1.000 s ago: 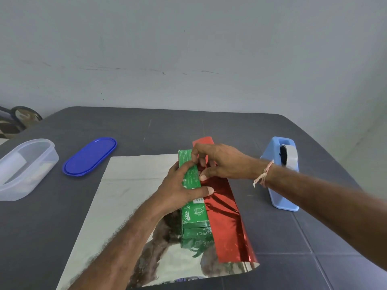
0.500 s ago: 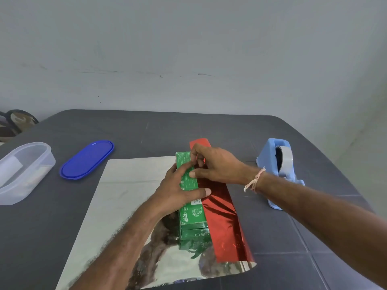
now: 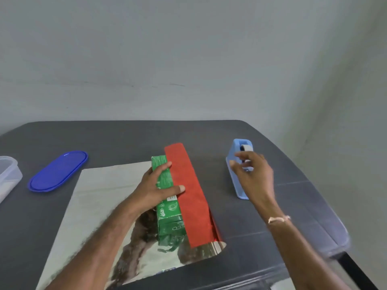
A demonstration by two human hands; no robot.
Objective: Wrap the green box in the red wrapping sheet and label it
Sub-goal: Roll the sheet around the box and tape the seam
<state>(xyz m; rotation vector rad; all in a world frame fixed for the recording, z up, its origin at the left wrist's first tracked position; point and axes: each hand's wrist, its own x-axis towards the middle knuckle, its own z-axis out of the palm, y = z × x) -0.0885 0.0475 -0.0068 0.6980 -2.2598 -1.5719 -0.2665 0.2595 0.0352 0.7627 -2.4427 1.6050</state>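
Head view: a dark grey table (image 3: 125, 139) fills the lower half. Its far edge runs across 12 o'clock under a pale wall, and its right edge slants from 1 to 5 o'clock.
Open room: bare tabletop shows at 12 o'clock beyond the sheet, and at 3 o'clock between the box and the dispenser.
Wrapping sheet (image 3: 100, 195): silver side up, spread from the centre toward 7 o'clock. Its red flap (image 3: 188, 191) is folded up over the box's right side.
Green box (image 3: 167, 208): lies lengthwise on the sheet at the centre, under the left hand and apart from the right hand.
Left hand (image 3: 155, 189): fingers spread and fairly straight, pressing on the box top. The thumb tip touches the flap's edge.
Right hand (image 3: 253, 174): at 2 o'clock, against the blue tape dispenser (image 3: 236, 185), fingers loosely curled by the roll. It is blurred, so I cannot tell whether it pinches tape.
Left side: a blue lid (image 3: 58, 170) at 10 o'clock and a clear container (image 3: 8, 174) at 9 o'clock.
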